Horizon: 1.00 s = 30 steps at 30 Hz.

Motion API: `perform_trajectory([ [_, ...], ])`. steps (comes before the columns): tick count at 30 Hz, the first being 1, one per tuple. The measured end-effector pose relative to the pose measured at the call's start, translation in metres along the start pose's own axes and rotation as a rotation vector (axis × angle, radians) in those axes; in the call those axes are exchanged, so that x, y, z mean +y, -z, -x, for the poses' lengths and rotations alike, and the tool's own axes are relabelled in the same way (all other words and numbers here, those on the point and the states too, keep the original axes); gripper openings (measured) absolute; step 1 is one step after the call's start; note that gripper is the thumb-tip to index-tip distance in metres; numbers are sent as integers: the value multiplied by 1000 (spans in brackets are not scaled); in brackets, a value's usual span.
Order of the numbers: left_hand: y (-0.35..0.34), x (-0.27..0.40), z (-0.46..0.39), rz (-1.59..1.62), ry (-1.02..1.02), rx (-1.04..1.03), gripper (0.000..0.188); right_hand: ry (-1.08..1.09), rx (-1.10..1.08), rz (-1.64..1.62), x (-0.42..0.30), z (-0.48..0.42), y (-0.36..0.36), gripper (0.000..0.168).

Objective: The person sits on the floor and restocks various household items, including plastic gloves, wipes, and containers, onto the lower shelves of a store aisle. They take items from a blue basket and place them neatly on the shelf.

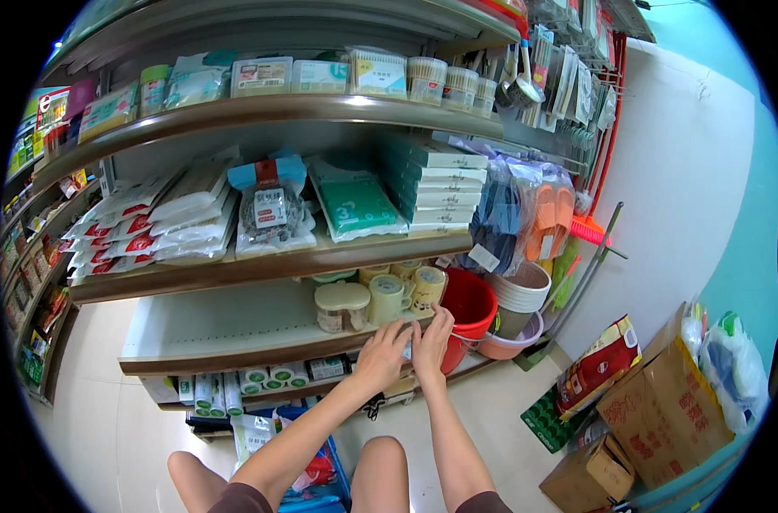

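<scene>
My left hand (pixel 381 351) and my right hand (pixel 431 341) are close together at the brown front edge (pixel 260 354) of a low shelf, fingers stretched forward. A small pale patch shows between them; whether either hand grips something there is hidden. Just behind my fingers stands a pale green mug (pixel 386 300). Beside it on the right is a cream mug (pixel 428 288) with a printed pattern, close to my right fingertips. To the left sits a lidded cream container (pixel 342 306) with a clear lower part. More cups are partly hidden behind these.
A red bucket (pixel 469 308) stands right of my right hand, beside stacked white baskets (pixel 522 288). Above, a shelf holds a bag of steel-wool scourers (pixel 272 208) and stacked boxes (pixel 449 192). Rolls (pixel 219 392) lie below. A blue crate (pixel 341 471) is between my legs; cardboard boxes (pixel 667 410) stand right.
</scene>
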<state>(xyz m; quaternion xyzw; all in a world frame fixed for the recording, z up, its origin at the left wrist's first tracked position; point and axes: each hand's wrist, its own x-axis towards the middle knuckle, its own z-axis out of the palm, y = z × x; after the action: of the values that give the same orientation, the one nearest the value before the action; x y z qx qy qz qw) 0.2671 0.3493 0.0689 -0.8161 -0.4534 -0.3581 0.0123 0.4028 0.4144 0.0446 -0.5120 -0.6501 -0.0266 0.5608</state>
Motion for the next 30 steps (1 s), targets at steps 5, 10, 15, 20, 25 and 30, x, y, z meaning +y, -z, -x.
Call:
perform_trajectory([
  [5,-32,-15,-34,120,91,-76,81,-92,30,51,23,-40,-25,93],
  [10,-46,-19,-70,222,72,-110,78,-220,3,43,55,-64,-44,97],
  [15,-60,-26,-82,285,139,-120,76,-477,-193,-140,65,-76,-50,94],
  [20,-77,-28,-80,294,76,-48,84,-248,56,-42,76,-70,-52,92],
  [25,-70,-17,-74,416,54,8,74,-214,175,-1,44,-67,-24,96],
  [30,-52,7,-64,489,91,7,74,-131,285,15,31,-52,7,97],
])
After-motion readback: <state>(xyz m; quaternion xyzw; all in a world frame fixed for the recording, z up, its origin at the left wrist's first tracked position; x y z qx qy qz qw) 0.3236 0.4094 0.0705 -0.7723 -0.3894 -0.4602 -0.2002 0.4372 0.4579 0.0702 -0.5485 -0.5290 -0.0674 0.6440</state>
